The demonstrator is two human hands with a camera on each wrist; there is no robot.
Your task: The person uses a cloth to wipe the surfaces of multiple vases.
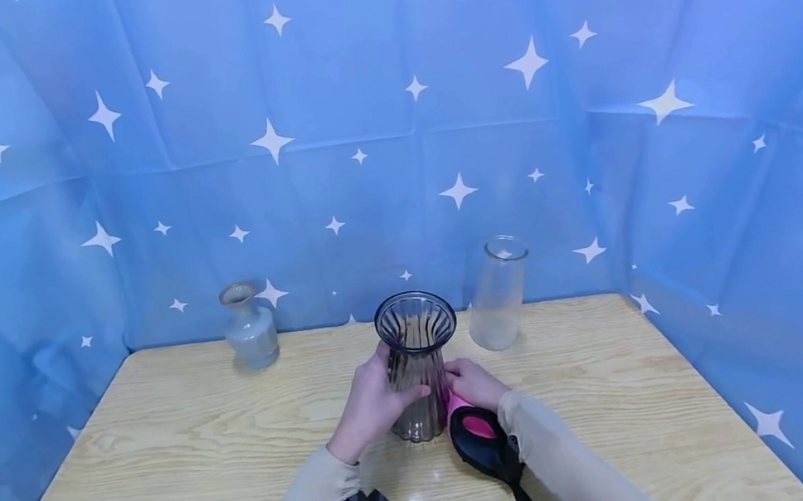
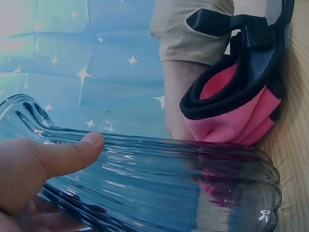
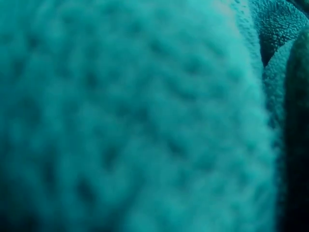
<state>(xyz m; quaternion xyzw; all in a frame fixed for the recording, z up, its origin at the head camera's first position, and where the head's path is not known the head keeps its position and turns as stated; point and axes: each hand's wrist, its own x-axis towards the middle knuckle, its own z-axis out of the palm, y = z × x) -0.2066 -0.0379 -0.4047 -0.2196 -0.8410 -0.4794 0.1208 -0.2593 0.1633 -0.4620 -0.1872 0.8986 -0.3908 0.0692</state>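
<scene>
A smoky ribbed glass vase (image 1: 416,324) with a flared rim stands near the middle of the table. My left hand (image 1: 372,394) grips its left side, the thumb lying across the front; the left wrist view shows the same thumb on the ribbed glass vase (image 2: 159,179). At the vase's lower right, my right hand (image 1: 476,383) holds a pink cleaning cloth (image 1: 456,401) with black edging and a black loop, close against the glass. The folded pink cloth (image 2: 231,116) hangs beneath the right sleeve. Blurred teal-looking fabric (image 3: 135,116) fills the right wrist view, hiding the right fingers there.
A small pale blue-grey vase (image 1: 254,335) stands at the back left of the wooden table (image 1: 173,471). Behind my right hand is a tall clear frosted glass vase (image 1: 497,297). A blue star-patterned curtain (image 1: 351,81) encloses the back and sides.
</scene>
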